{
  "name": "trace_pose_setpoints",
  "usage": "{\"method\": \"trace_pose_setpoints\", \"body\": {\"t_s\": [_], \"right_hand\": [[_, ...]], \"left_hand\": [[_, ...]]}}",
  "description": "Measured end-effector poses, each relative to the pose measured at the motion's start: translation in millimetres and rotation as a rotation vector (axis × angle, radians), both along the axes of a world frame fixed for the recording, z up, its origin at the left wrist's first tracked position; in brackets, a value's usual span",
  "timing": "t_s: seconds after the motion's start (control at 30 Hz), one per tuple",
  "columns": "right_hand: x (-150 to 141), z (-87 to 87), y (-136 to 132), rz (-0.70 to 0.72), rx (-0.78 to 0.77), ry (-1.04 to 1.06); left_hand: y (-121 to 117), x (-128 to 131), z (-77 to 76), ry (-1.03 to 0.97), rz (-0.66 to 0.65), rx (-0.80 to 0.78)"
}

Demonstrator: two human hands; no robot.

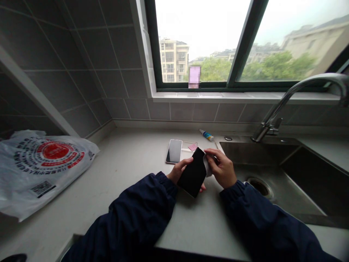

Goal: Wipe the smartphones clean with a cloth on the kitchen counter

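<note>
Left hand point(178, 171) clamps a black phone point(192, 174); right hand point(221, 168) pinches white cloth point(207, 166) against it; plastic bag point(46, 171) bears unreadable red lettering.

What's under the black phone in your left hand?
Your left hand cradles the black phone from below, with fingertips showing past its lower edge, above the pale countertop. The palm and any countertop directly beneath the phone are covered.

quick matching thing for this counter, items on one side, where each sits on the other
1. smartphone
2. blue-and-white tube
3. printed plastic bag
4. black phone-shaped object

a. held between left hand and right hand
b. far left on counter
c. face up, left of the hands
d. by the tiled wall

1c, 2d, 3b, 4a
</note>
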State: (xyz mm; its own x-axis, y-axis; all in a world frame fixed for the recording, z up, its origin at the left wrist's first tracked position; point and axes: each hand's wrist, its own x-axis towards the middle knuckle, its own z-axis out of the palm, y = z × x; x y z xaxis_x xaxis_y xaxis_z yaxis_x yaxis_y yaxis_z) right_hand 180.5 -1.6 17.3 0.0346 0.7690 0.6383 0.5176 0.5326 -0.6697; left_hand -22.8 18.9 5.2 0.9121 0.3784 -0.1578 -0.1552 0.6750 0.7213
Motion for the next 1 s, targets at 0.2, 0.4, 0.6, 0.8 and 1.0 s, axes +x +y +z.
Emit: {"method": "trace_pose_setpoints", "body": {"t_s": [0.2, 0.4, 0.6, 0.8, 1.0], "right_hand": [[-2.0, 3.9, -2.0, 0.065, -0.048, -0.006], [-2.1, 2.6, -1.8, 0.068, -0.011, -0.069], [-0.5, 0.6, 0.4, 0.038, 0.012, -0.080], [1.3, -1.4, 1.0, -0.003, -0.019, -0.048], [0.7, -7.3, 2.3, 0.052, -0.066, -0.139]], "left_hand": [[0.0, 0.4, -2.6, 0.010, -0.036, 0.018], [0.3, -0.1, -1.4, -0.039, 0.043, 0.006], [-0.5, 1.3, 2.1, -0.087, 0.182, -0.019], [-3.0, 3.1, 4.6, -0.146, 0.273, -0.014], [-1.1, 4.6, 8.0, -0.212, 0.323, -0.097]]}}
